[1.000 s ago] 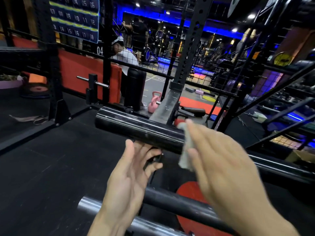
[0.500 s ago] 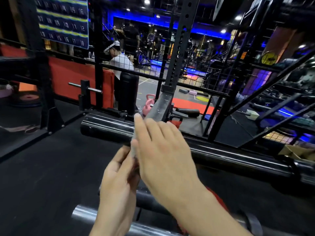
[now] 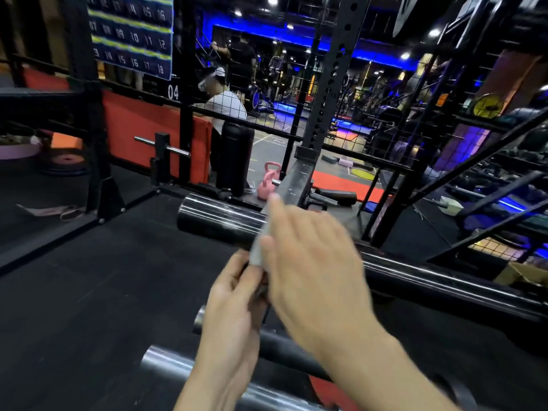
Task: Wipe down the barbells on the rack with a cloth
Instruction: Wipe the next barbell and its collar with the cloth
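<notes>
Since half a second ago both hands sit slightly right along the black barbell sleeve (image 3: 219, 222), right hand (image 3: 311, 262) flat, pressing grey cloth (image 3: 257, 250) against it, left hand (image 3: 234, 310) pinching the cloth's lower edge, rack upright (image 3: 332, 84) just beyond, pink kettlebell (image 3: 267, 185) far behind, two more bars (image 3: 166, 361) nearer.

Counted: three barbells (image 3: 219, 219) (image 3: 284, 345) (image 3: 178, 364), one cloth (image 3: 257, 250), two hands (image 3: 234, 321) (image 3: 311, 262). Two pink kettlebells (image 3: 267, 186) (image 3: 272, 167), one yellow plate (image 3: 486, 106)
</notes>
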`<act>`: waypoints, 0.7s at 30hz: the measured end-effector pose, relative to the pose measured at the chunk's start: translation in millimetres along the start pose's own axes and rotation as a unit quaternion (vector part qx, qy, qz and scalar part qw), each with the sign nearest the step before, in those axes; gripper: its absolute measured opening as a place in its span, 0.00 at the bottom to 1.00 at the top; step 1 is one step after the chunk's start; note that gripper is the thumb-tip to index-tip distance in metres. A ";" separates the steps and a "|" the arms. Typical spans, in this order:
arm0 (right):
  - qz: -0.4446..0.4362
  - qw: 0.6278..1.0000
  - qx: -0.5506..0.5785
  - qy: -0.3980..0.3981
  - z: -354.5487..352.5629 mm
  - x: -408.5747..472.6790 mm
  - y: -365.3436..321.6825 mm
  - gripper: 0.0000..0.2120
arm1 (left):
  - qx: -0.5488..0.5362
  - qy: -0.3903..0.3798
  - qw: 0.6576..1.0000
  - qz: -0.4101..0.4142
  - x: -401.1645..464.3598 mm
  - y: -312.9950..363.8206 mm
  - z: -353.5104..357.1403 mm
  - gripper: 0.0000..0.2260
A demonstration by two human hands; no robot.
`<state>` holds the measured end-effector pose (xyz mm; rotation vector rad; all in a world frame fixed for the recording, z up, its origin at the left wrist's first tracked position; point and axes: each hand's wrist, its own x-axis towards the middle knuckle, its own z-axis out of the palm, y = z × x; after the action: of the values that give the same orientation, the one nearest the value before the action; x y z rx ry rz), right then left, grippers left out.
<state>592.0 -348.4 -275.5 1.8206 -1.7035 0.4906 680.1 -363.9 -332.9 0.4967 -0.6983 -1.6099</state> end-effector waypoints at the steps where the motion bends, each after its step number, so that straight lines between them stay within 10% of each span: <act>1: -0.020 1.000 0.003 -0.008 5.4 14.5 -18.2 0.27 | -0.008 -0.001 1.000 -0.010 0.6 -0.9 -1.9 0.11; 7: -0.068 0.995 0.031 -0.060 -0.4 22.3 -16.8 0.28 | -0.018 -0.006 0.999 -0.029 6.5 -0.4 -9.3 0.15; 16: 0.097 0.993 -0.054 -0.034 -54.3 -105.4 141.5 0.26 | -0.010 -0.034 0.997 -0.073 -6.0 -31.0 13.0 0.26; 21: 0.126 0.991 -0.050 -0.003 -46.4 -117.5 138.7 0.25 | 0.003 -0.084 0.994 -0.072 -16.9 -52.1 26.1 0.15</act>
<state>448.1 -229.1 -291.1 1.5466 -1.9389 0.4935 627.5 -339.6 -351.0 0.4262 -0.8087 -1.8011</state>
